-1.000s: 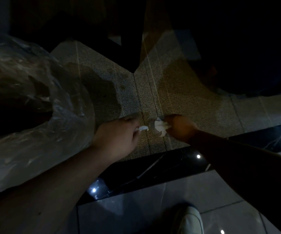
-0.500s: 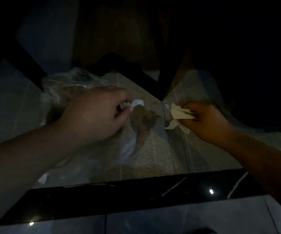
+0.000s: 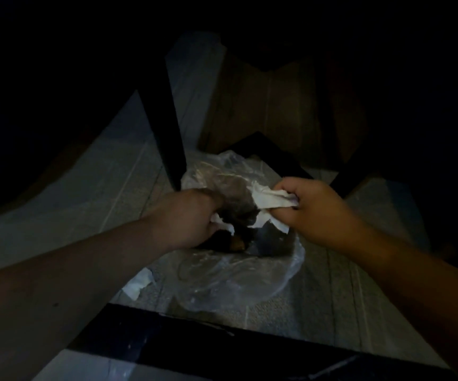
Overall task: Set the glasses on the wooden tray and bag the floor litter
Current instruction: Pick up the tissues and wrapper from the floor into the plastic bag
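A clear plastic bag (image 3: 250, 273) lies on the dim grey floor, its mouth open upward with dark litter inside. My left hand (image 3: 186, 218) grips the left rim of the bag's mouth, and a small white paper scrap (image 3: 222, 221) shows at its fingers. My right hand (image 3: 316, 213) is closed on a crumpled white tissue (image 3: 269, 200) held right over the bag's mouth. No glasses or wooden tray are in view.
Another white paper scrap (image 3: 137, 284) lies on the floor left of the bag. Black furniture legs (image 3: 167, 133) stand just behind the bag, with a brown panel (image 3: 277, 105) beyond. A glossy black floor strip (image 3: 222, 345) runs across near me.
Both hands rose from the floor with paper scraps. The bag came between them, and my right hand carried the tissue left over its mouth.
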